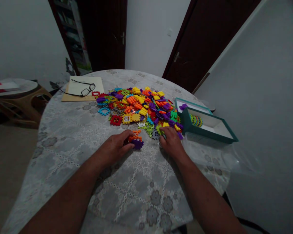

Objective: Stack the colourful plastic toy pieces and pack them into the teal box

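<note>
My left hand (118, 144) is closed on a small group of interlocking plastic building blocks, an orange block (136, 137) with a purple block (137, 144) in front of it. At the near right edge of a colourful heap of building blocks (141, 100), my right hand (171, 139) has its fingers bent around a yellow-green block (159, 130). A grey window-like block (155, 135) lies just left of those fingers. Between the hands and the heap sit a yellow block with a white window (131, 118) and a red square block (116, 120).
Right of the heap stands a green box (210, 126) with a beaded roll inside, its lid (194, 105) behind. A clear plastic container (207, 151) lies nearer. Eyeglasses (85, 91) rest on a notebook (72, 97) at the far left of the cloth-covered table (63, 136).
</note>
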Demonstrator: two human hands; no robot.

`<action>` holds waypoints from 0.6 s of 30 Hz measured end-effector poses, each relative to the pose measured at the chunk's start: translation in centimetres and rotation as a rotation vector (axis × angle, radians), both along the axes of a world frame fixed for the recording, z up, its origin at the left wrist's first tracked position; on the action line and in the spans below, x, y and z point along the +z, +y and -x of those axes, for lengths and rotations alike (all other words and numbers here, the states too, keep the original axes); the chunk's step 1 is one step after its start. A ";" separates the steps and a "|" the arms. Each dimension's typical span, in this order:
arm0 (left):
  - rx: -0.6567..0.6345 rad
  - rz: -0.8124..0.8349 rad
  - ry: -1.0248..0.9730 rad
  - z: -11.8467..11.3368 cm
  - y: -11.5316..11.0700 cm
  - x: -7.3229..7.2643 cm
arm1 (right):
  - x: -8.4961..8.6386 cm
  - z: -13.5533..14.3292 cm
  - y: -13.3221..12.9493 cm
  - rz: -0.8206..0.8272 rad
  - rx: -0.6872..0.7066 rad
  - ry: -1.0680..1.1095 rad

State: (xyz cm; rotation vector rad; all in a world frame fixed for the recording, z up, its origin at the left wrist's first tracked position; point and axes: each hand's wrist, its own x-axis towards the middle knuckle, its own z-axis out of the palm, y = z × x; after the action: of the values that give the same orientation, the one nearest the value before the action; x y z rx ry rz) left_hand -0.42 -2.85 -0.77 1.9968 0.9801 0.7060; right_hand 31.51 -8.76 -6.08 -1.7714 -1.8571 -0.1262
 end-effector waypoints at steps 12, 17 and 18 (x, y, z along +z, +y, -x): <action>-0.064 -0.048 0.086 -0.1 -0.2 0.1 | 1.3 -0.2 0.7 -0.239 -0.088 0.098; -0.029 -0.042 0.048 0.2 -0.1 -0.4 | 2.8 1.5 -0.6 -0.305 -0.078 0.176; -0.025 -0.044 0.033 0.1 -0.1 -0.5 | 2.9 2.1 -0.9 -0.286 -0.058 0.191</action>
State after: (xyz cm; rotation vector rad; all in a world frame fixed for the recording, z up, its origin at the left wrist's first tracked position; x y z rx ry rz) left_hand -0.57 -2.91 -1.27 2.0609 0.9652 0.6887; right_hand 29.38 -9.67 -3.14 -1.5811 -1.5677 -0.2248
